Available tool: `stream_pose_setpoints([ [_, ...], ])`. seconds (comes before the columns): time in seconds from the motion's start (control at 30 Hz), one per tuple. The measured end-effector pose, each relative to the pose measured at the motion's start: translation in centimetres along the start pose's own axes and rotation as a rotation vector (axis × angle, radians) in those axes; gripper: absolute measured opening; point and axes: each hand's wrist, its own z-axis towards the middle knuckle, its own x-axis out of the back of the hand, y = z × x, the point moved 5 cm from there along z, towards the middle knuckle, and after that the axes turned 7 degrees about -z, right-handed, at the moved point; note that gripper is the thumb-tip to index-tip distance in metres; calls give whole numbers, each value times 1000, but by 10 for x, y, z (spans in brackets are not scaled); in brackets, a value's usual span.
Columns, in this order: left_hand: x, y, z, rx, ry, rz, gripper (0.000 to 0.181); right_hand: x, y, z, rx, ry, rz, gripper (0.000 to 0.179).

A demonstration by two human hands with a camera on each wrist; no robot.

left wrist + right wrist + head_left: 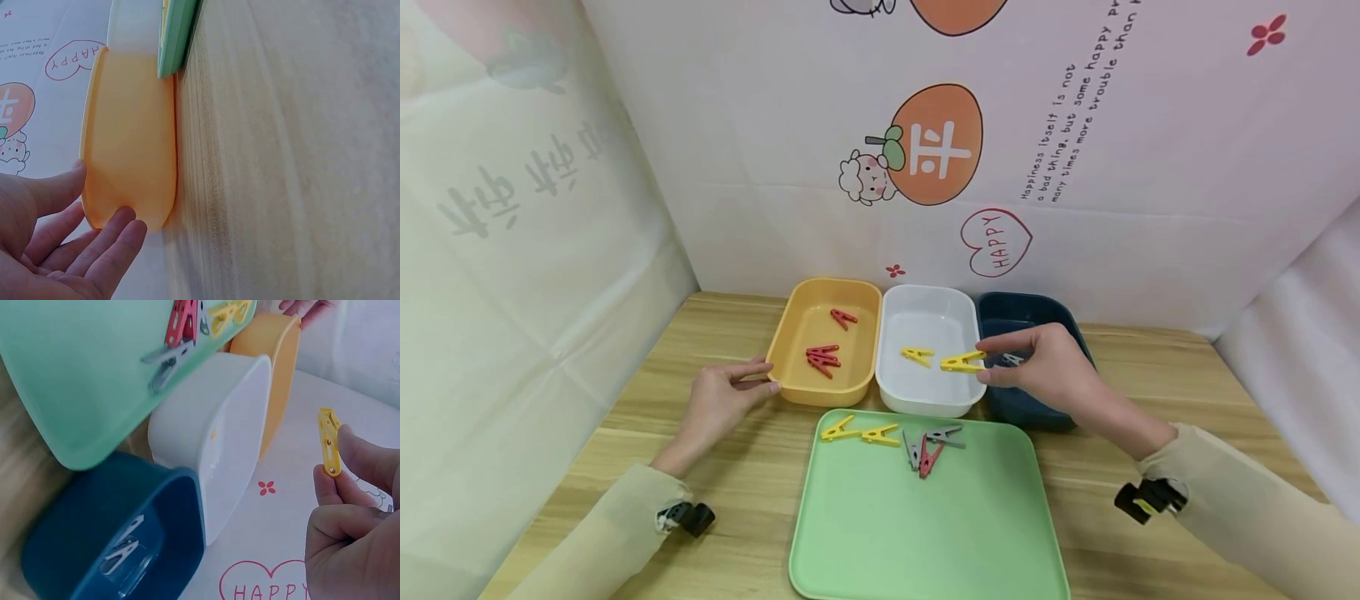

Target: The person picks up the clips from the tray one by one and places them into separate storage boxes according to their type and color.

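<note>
My right hand [1051,367] pinches a yellow clothespin [962,362] between thumb and fingers, above the right side of the white bin [928,408]. Inside that bin lies another yellow clothespin [917,356]. At the left end of the orange-yellow bin [827,396], my left hand [722,406] rests with relaxed fingers, the fingertips [127,214] against its outer wall. Several red clothespins [843,317] lie in this bin. The dark blue bin [81,506], partly behind my right hand in the head view, holds grey clothespins [122,547].
In front of the bins lies a light green tray [925,533]. Along its far edge are two yellow clothespins [880,435], two grey clothespins [946,435] and a red clothespin [928,457]. Behind the wooden table [730,517] hangs a printed white cloth [775,167].
</note>
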Motion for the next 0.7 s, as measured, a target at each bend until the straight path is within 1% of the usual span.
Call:
stream_pose_setpoints([
  [0.13, 1, 0, 0, -5, -1, 5, 41, 0, 0, 11, -13, -12, 2, 41],
  [0.33, 2, 0, 1, 5, -5, -14, 42, -6, 3, 27, -45, -40, 6, 41],
  [0.5, 2, 0, 0, -3, -6, -20, 41, -9, 5, 42, -78, -45, 11, 40],
  [0.7, 2, 1, 1, -9, -4, -5, 40, -14, 7, 62, -86, -47, 8, 39],
])
